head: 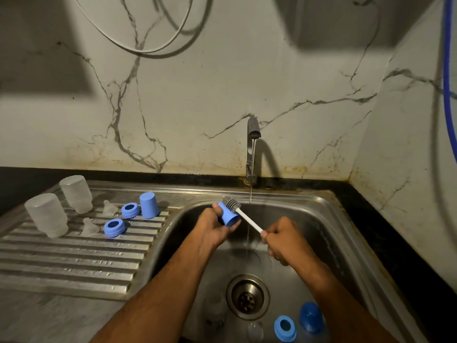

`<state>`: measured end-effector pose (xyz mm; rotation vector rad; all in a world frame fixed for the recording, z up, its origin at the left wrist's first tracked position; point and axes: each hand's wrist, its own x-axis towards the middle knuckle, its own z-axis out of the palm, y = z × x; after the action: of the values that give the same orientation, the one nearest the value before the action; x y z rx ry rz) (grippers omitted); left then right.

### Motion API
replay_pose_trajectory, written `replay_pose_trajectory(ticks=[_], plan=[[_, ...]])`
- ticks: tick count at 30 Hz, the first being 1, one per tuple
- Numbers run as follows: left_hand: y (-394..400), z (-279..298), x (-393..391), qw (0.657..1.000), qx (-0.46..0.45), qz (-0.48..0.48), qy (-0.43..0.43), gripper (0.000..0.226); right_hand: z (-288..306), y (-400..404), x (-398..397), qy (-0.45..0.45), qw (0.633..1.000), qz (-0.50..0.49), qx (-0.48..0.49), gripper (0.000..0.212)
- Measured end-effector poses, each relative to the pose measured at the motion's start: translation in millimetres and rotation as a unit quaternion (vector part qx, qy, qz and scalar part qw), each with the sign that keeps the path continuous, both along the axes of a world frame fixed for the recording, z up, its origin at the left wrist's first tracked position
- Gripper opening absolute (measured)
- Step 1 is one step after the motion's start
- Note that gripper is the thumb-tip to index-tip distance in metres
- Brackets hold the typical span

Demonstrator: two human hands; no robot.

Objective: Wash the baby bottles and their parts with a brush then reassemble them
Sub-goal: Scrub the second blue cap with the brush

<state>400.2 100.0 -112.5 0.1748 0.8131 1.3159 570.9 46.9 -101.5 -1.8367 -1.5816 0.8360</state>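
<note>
1. The left hand (214,225) grips a blue bottle cap (228,214) over the sink basin (319,233), fingers curled round its side, just left of the thin stream of water (248,233).
2. The right hand (284,241) is closed round the white handle of the bottle brush (241,212), on the other side of the stream; the grey bristle head lies against the top of the cap.
3. The tap (252,147) stands behind the basin at the marble-patterned wall (197,95), and its stream falls between the two hands.
4. Near the drain (247,297), at the basin's front, lie a blue ring (285,328), a second blue cap (311,316) just right of the ring, and a clear teat (255,330) left of the ring.
5. On the ribbed draining board (74,263) left of the basin stand two frosted bottles (47,215) (76,193) upside down, two clear teats (109,207) (89,227), two blue rings (130,210) (114,227) and an upright blue cap (149,205) nearest the basin.
</note>
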Motion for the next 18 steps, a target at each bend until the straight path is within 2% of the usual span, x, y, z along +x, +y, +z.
replay_pose_trajectory(ticks=[6,11,14,18], plan=[[3.9,-1.2,-8.6,1.0,0.001,-0.005,0.008,0.026,9.0,-12.0,11.8,0.001,1.0,0.002,0.001,0.025],[7.6,-12.1,-8.7,0.985,0.005,-0.029,0.173,0.034,17.0,-15.8,37.6,-0.084,0.994,-0.055,0.043,0.023],[10.2,-16.9,-8.8,0.972,0.007,-0.037,0.23,0.035,19.3,-18.0,44.6,-0.094,0.993,-0.056,0.035,0.024],[12.2,-20.2,-6.8,0.936,0.032,-0.059,0.347,0.034,19.5,-18.3,45.2,-0.083,0.995,-0.055,0.021,0.027]])
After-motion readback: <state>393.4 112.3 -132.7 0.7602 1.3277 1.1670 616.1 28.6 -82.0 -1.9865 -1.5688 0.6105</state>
